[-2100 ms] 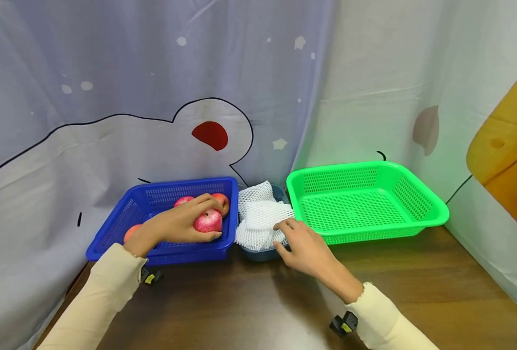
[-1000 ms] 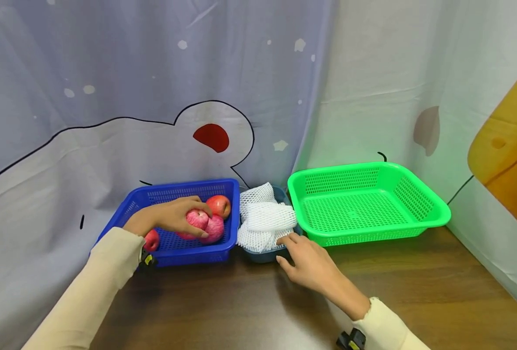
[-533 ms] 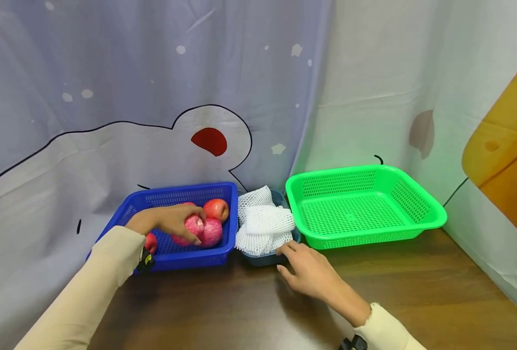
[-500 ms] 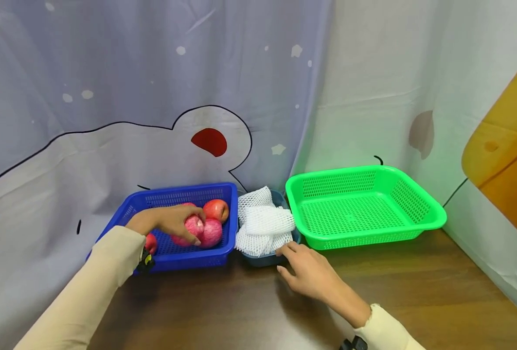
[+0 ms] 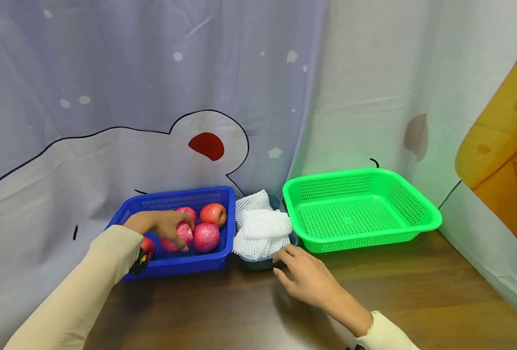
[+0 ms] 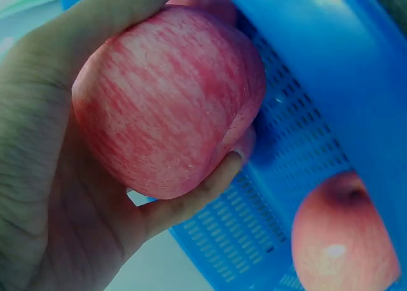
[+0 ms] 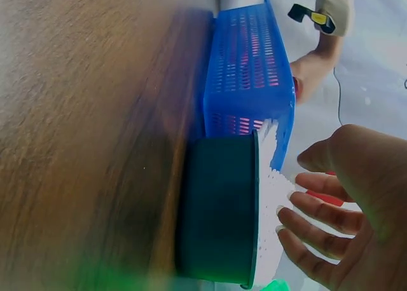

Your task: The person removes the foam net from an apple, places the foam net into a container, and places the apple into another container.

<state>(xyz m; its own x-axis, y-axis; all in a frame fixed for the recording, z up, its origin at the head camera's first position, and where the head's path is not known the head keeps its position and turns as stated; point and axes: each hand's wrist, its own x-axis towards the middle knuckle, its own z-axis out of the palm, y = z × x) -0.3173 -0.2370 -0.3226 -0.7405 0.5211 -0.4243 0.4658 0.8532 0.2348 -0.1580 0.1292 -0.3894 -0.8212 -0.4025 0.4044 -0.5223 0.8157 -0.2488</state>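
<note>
In the head view, my left hand (image 5: 164, 224) reaches into the blue basket (image 5: 229, 233) and grips a red apple (image 5: 186, 233). Its thumb and fingers curve round the apple (image 6: 165, 107) in the left wrist view. Several other apples lie around it, including a pink-red one (image 5: 206, 237) and an orange-red one (image 5: 213, 215). My right hand (image 5: 304, 274) holds nothing. With fingers loosely bent, it hovers at the near right rim of a small dark teal bin (image 5: 258, 265). White foam fruit nets (image 5: 267, 223) are heaped in that bin.
A bright green basket (image 5: 350, 218) stands to the right, close beside the bin. All three containers sit in a row on the brown wooden table (image 5: 223, 311), against a printed curtain (image 5: 153, 63) at the back.
My left hand, holding an apple, has shifted left within the blue basket, uncovering more of the apples at its right end. The right hand stays near the bin's rim.
</note>
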